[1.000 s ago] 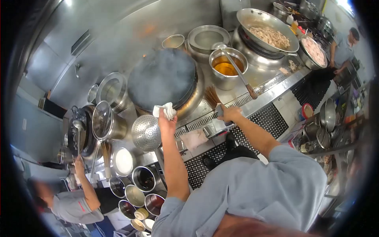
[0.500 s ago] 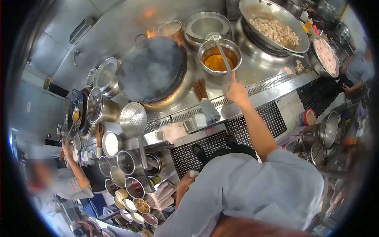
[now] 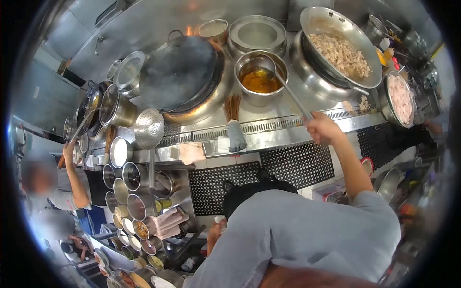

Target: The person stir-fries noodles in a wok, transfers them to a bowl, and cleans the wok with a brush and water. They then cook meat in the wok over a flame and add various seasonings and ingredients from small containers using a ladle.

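My right hand (image 3: 322, 128) is closed around the end of a ladle's long handle (image 3: 294, 97). The ladle's bowl (image 3: 262, 63) dips into a steel pot (image 3: 246, 88) of amber liquid that looks like oil. Low beside my body, my left hand (image 3: 214, 234) is closed on a small white thing (image 3: 220, 219), whose kind I cannot make out. Left of the pot, a large dark wok (image 3: 180, 72) gives off thin smoke, with flame behind it. A bamboo brush (image 3: 232, 109) with a cloth-wrapped handle lies in front of the pot.
At right stand a big pan of cooked meat pieces (image 3: 342, 54) and a bowl of pale raw meat (image 3: 400, 98). A perforated skimmer (image 3: 149, 128) rests at left, above several ingredient containers (image 3: 137, 207). A co-worker (image 3: 72, 187) handles a wok at far left.
My right hand has moved right and back towards me, and the ladle's bowl has tilted down into the pot. Smoke over the wok has thinned. The view has shifted.
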`<state>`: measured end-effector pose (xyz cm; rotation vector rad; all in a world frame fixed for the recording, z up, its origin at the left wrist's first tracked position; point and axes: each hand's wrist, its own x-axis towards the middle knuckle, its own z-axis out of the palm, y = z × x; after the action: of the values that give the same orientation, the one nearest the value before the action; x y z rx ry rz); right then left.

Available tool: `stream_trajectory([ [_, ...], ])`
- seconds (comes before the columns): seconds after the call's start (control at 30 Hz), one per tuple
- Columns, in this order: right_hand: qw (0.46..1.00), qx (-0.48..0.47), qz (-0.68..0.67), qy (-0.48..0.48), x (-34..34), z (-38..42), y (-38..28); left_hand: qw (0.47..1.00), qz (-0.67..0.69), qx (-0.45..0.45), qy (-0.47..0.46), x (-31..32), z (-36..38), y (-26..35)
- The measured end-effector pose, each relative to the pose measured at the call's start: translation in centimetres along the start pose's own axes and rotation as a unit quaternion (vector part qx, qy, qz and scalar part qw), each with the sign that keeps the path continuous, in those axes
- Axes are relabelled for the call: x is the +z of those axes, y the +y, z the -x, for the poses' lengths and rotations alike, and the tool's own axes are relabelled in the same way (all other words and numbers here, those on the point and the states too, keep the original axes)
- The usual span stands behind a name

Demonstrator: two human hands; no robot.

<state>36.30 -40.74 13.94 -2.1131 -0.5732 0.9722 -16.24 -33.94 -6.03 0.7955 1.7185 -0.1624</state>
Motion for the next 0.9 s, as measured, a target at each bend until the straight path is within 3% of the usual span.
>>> stream_trajectory([
  [0.03,0.96,0.063,-0.255,-0.093,-1.1,-0.7,0.6,1.0,0.006,0.001,-0.002,-0.4,-1.7,-1.0],
  [0.07,0.846,0.122,-0.487,-0.181,-1.7,-1.4,1.0,0.999,-0.004,0.015,-0.048,-1.0,-4.1,-2.1],
  [0.13,0.849,0.121,-0.479,-0.189,-0.3,-0.7,0.9,0.995,0.002,0.029,-0.093,-0.8,-4.0,-2.3],
  [0.2,0.917,0.058,-0.387,-0.075,1.5,1.7,-0.9,0.992,-0.088,0.085,0.009,-1.1,3.8,3.0],
  [0.3,0.92,0.046,-0.388,-0.035,2.5,2.7,-2.4,0.992,0.01,0.127,-0.012,-1.8,0.5,0.0],
  [0.4,0.922,0.042,-0.385,-0.002,3.5,2.6,-2.9,0.991,-0.003,0.133,-0.028,-2.5,-2.6,-3.4],
  [0.47,0.875,0.033,-0.481,-0.052,3.2,1.6,-3.3,0.99,0.036,0.131,-0.028,-2.4,-4.2,-6.0],
  [0.53,0.835,-0.004,-0.537,-0.121,3.4,0.4,-3.7,0.951,-0.081,0.297,-0.036,-2.8,-3.9,-8.7],
  [0.57,0.825,-0.017,-0.543,-0.155,4.1,-0.1,-4.5,0.961,0.054,0.251,-0.102,-2.7,-6.8,-11.4],
  [0.6,0.812,-0.03,-0.553,-0.183,4.6,-0.5,-5.2,0.962,0.064,0.251,-0.09,-3.0,-7.8,-12.4],
  [0.67,0.823,-0.04,-0.519,-0.227,6.2,-2.9,-6.2,0.926,0.295,0.097,-0.214,-3.4,-8.4,-13.6],
  [0.7,0.835,-0.05,-0.482,-0.261,7.0,-4.5,-7.1,0.926,0.301,0.098,-0.208,-2.7,-8.3,-13.7],
  [0.77,0.91,-0.057,-0.35,-0.216,9.0,-8.4,-10.5,0.963,0.249,0.1,0.003,-1.1,-6.4,-11.9],
  [0.83,0.966,-0.175,-0.112,-0.151,10.5,-11.2,-13.6,0.944,0.312,0.101,0.02,1.0,-3.8,-10.8],
  [0.9,0.953,-0.171,-0.172,-0.183,11.2,-12.2,-14.6,0.915,0.374,0.14,0.051,3.6,-2.9,-12.1],
])
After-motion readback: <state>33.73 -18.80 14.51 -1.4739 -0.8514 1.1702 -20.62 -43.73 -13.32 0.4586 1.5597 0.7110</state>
